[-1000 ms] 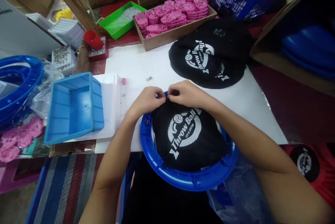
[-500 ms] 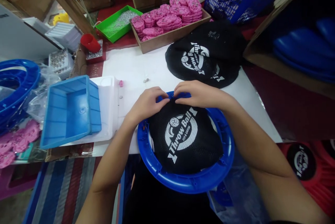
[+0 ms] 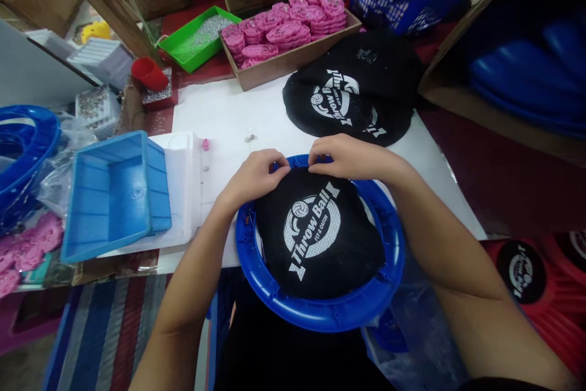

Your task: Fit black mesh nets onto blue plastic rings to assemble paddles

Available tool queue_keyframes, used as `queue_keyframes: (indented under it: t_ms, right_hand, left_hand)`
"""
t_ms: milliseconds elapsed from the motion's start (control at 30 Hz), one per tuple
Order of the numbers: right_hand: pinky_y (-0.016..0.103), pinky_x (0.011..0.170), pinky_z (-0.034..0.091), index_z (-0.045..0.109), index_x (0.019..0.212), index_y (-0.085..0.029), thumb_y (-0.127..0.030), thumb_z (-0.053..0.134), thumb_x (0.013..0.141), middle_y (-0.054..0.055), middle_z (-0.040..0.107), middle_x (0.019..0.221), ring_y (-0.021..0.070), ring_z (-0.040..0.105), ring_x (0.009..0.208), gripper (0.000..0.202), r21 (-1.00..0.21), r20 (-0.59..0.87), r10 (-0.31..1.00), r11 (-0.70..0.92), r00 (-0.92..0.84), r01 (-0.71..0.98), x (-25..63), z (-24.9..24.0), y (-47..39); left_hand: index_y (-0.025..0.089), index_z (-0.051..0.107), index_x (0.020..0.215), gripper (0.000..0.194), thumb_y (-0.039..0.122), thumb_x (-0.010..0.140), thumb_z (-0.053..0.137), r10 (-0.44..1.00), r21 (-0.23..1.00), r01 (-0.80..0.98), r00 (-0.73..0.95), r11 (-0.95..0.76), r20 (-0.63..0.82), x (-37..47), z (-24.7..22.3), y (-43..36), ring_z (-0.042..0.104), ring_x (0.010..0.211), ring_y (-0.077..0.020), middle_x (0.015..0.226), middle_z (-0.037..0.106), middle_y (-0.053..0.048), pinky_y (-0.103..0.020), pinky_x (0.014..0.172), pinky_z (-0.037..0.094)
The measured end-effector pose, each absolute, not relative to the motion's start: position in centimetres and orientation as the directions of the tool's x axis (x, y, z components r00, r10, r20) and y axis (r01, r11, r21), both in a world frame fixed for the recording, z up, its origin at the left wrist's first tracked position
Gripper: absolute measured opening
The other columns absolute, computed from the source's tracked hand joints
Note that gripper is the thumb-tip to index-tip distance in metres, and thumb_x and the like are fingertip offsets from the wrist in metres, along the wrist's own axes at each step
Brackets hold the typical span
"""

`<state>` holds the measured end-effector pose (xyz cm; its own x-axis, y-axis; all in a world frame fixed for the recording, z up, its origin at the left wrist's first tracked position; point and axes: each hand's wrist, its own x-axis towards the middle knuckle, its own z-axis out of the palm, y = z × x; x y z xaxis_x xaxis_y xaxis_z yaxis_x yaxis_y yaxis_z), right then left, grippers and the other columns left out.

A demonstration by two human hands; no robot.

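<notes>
A blue plastic ring (image 3: 293, 312) rests partly over the table's front edge, close to my body. Across its opening lies a black mesh fabric disc (image 3: 274, 214) printed with white "Throw Ball" lettering. My left hand (image 3: 256, 179) pinches the mesh's far edge at the ring's far side. A short way to its right, my right hand (image 3: 345, 158) pinches the same edge, thumb over the cloth and fingers at the rim. Further back, more black mesh discs (image 3: 389, 80) lie overlapping on white paper (image 3: 210, 104).
A light-blue bin (image 3: 114, 196) stands at left on a white tray (image 3: 185, 196). Behind are a green tray (image 3: 183, 49) of small metal parts, a cardboard box (image 3: 293, 52) of pink pieces and a blue basket (image 3: 379, 0). Blue rings (image 3: 27, 153) lie far left.
My hands have moved slightly apart along the mesh's far edge, the right one shifting a little outward. The whole view has shifted slightly, with the ring otherwise much the same.
</notes>
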<state>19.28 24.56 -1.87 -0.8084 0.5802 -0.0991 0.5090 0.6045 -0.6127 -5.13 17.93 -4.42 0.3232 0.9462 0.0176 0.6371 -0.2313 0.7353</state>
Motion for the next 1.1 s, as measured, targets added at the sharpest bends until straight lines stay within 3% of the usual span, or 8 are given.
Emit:
queue_keyframes:
  t_ms: [267, 533, 767, 1100]
  right_hand:
    - [0.031, 0.074, 0.046, 0.074, 0.086, -0.021, -0.024, 0.062, 0.094, 0.004, 0.075, 0.088, 0.0205, 0.066, 0.082, 0.015, -0.655, -0.111, 0.598, 0.556, -0.794, 0.511, 19.2, -2.1, 24.8]
    - [0.03, 0.071, 0.042, 0.069, 0.079, -0.019, -0.02, 0.061, 0.095, 0.004, 0.071, 0.081, 0.0191, 0.062, 0.077, 0.017, -0.592, -0.088, 0.67, 0.56, -0.737, 0.58, 18.4, -2.4, 24.3]
    - [0.03, 0.069, 0.041, 0.069, 0.076, -0.019, -0.012, 0.066, 0.088, 0.003, 0.071, 0.078, 0.0182, 0.061, 0.074, 0.014, -0.565, -0.101, 0.707, 0.538, -0.7, 0.625, 18.3, -2.3, 23.8]
    - [0.029, 0.072, 0.043, 0.074, 0.083, -0.018, -0.025, 0.067, 0.095, 0.004, 0.073, 0.083, 0.0189, 0.064, 0.079, 0.016, -0.605, -0.147, 0.672, 0.519, -0.726, 0.603, 19.0, -2.2, 24.7]
  left_hand:
    - [0.019, 0.071, 0.087, 0.011, 0.02, 0.095, 0.065, 0.961, 0.736, 0.651, 0.275, -0.188, 0.002, -4.5, -4.8, 18.2, 0.066, 0.088, -0.0196, 0.093, 0.077, -0.004, -0.036, 0.087, 0.051]
    - [0.018, 0.07, 0.085, 0.011, 0.018, 0.094, 0.064, 0.968, 0.733, 0.656, 0.252, -0.182, 0.015, -4.1, -5.1, 18.4, 0.067, 0.088, -0.0203, 0.093, 0.077, -0.004, -0.036, 0.086, 0.05]
    - [0.018, 0.071, 0.081, 0.011, 0.018, 0.091, 0.066, 0.977, 0.76, 0.633, 0.214, -0.146, 0.01, -4.0, -5.3, 18.4, 0.066, 0.082, -0.0186, 0.088, 0.076, -0.004, -0.035, 0.083, 0.051]
    - [0.018, 0.069, 0.082, 0.011, 0.018, 0.091, 0.065, 0.965, 0.772, 0.61, 0.262, -0.181, 0.02, -4.4, -5.3, 18.5, 0.065, 0.085, -0.0186, 0.088, 0.075, -0.002, -0.035, 0.087, 0.05]
